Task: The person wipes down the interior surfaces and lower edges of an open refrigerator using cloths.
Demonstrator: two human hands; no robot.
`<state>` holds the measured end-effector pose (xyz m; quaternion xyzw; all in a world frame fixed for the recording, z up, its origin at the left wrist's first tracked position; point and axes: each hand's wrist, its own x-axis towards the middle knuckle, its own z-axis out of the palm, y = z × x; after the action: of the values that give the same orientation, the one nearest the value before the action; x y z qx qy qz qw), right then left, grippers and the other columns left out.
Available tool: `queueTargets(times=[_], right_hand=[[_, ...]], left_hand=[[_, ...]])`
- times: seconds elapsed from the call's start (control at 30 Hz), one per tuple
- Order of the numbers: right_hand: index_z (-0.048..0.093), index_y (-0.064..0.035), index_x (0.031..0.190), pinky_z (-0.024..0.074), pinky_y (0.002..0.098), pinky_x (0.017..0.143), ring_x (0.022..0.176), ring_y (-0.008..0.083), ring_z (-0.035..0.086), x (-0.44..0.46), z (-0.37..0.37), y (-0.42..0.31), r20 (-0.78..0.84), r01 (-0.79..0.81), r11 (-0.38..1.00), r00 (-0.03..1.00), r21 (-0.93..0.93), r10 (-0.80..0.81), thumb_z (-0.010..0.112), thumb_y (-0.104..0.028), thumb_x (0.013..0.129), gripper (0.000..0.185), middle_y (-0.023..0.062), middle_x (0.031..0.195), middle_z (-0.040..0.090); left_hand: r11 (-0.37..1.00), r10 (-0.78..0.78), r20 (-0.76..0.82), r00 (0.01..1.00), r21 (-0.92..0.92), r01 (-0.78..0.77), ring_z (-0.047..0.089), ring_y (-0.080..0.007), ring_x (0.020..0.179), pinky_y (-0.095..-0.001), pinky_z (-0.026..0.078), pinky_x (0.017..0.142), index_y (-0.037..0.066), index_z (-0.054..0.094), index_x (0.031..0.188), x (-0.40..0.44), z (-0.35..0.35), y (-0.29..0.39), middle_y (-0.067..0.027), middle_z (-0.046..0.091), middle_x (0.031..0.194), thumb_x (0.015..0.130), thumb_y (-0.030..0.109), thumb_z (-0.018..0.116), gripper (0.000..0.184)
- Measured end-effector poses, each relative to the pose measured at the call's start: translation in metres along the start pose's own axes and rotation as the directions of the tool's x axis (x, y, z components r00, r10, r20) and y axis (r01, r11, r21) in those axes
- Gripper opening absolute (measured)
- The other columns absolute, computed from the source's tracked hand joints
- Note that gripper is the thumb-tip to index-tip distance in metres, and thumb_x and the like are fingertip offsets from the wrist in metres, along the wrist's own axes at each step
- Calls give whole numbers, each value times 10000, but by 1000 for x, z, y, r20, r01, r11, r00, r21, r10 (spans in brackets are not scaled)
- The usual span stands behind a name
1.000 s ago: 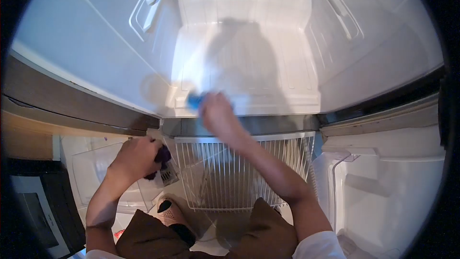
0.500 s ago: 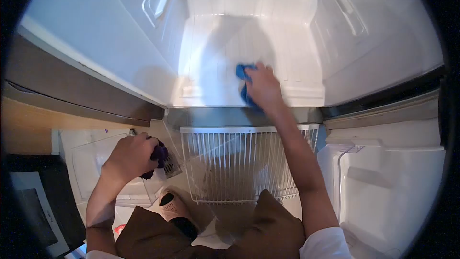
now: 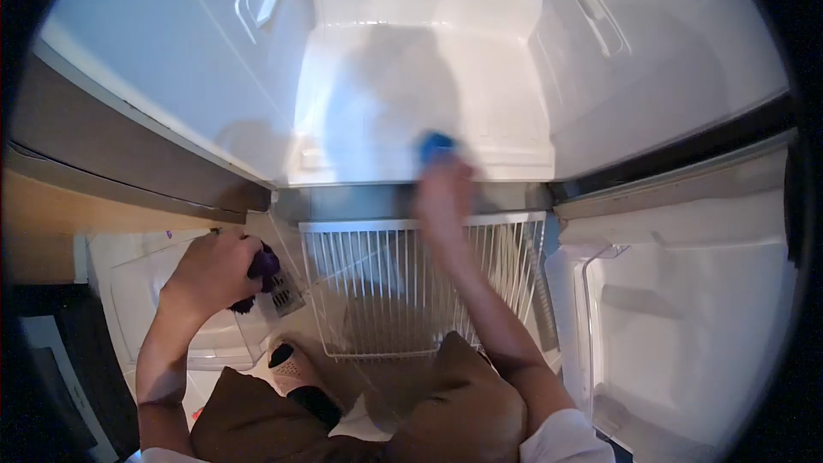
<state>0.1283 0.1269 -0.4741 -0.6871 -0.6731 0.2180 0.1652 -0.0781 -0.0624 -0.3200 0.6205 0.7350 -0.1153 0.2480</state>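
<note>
My right hand (image 3: 446, 193), smeared by motion, grips a blue cloth (image 3: 436, 146) at the front edge of the white refrigerator floor (image 3: 506, 141). The cloth lies over the ridged front part of that floor. Lower down at the left, my left hand (image 3: 210, 273) is closed around a dark purple bunched thing (image 3: 267, 263), perhaps a cloth, with a ragged dark edge showing below the fingers. It hovers near a clear plastic drawer (image 3: 141, 291).
A white wire shelf (image 3: 369, 225) leans below the refrigerator opening, in front of my knees. On the right hangs the open refrigerator door (image 3: 660, 334) with its clear bin. A grey slotted piece (image 3: 285, 293) stands beside my left hand. My shoed foot (image 3: 291, 367) is on the floor.
My right hand has pulled the blue cloth towards me, to the front edge of the refrigerator floor. The whole view has shifted slightly; my left hand still holds the purple thing.
</note>
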Motion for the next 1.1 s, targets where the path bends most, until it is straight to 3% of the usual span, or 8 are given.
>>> queueTargets(times=[0.07, 0.1, 0.17, 0.33, 0.47, 0.77, 0.97, 1.1], right_hand=[[563, 42, 979, 469, 461, 779, 880, 349, 576, -42, 24, -36, 200, 224, 836, 910, 501, -364, 410, -252, 938, 334, 219, 916, 552], [582, 24, 973, 474, 440, 788, 879, 343, 577, -53, 43, -37, -107, 889, 458, 458, 27, -883, 542, -145, 817, 233, 192, 914, 554], [586, -24, 1058, 477, 429, 814, 924, 342, 580, -55, 58, -36, 246, 677, 190, 13, 711, -969, 595, -36, 675, 383, 172, 976, 574], [557, -75, 1130, 486, 326, 804, 918, 168, 577, -23, -76, 8, 335, 198, 574, 645, 795, -687, 560, -6, 726, 410, 65, 977, 587], [586, -28, 1059, 509, 422, 786, 959, 317, 574, 27, -93, 45, 23, 349, 928, 937, -128, -349, 592, -105, 779, 290, 136, 1046, 561], [614, -29, 827, 482, 440, 754, 980, 326, 547, -24, 35, -73, -67, 711, 700, 697, -67, -714, 541, -123, 777, 129, 151, 1008, 543], [608, -30, 819, 466, 450, 742, 944, 319, 536, -41, 50, -64, 46, 918, 267, 265, 293, -963, 592, -67, 706, 120, 129, 963, 532], [636, -42, 915, 459, 429, 844, 1062, 336, 523, -36, 13, 10, 173, 813, 580, 565, 54, -807, 578, -139, 753, 198, 149, 1139, 536]], left_hand=[[998, 47, -78, 996, 33, -45, 616, -359, 873, -427, 494, 785, 39, 639, 945, 3, -5, 7, -167, 609, 910, 683, 205, 708, 318], [998, 55, -87, 995, 41, -52, 616, -359, 873, -427, 494, 785, 39, 639, 945, 3, -9, 11, -167, 609, 910, 683, 205, 708, 318], [999, 36, 60, 998, -28, -34, 616, -356, 870, -427, 494, 777, 40, 645, 932, 3, -22, 19, -169, 609, 893, 676, 216, 706, 316], [994, 60, 146, 987, -103, -45, 616, -356, 862, -433, 493, 760, 43, 638, 910, -11, -22, 11, -171, 612, 882, 683, 241, 704, 309], [998, 46, 70, 996, -36, -44, 617, -359, 854, -438, 494, 762, 57, 633, 994, -2, -3, -2, -165, 610, 889, 692, 238, 720, 363], [997, 42, 149, 988, -69, -32, 622, -348, 885, -412, 505, 780, 62, 631, 1072, 12, 23, -17, -156, 618, 931, 683, 207, 725, 426], [948, 36, -346, 937, -286, -142, 609, -342, 867, -413, 510, 773, 67, 602, 1058, 23, 32, -17, -139, 581, 970, 675, 106, 737, 408], [953, 132, -659, 741, -121, -277, 576, -337, 951, -419, 517, 772, 118, 565, 1145, 47, 51, -7, -118, 543, 1095, 606, 63, 781, 583]])
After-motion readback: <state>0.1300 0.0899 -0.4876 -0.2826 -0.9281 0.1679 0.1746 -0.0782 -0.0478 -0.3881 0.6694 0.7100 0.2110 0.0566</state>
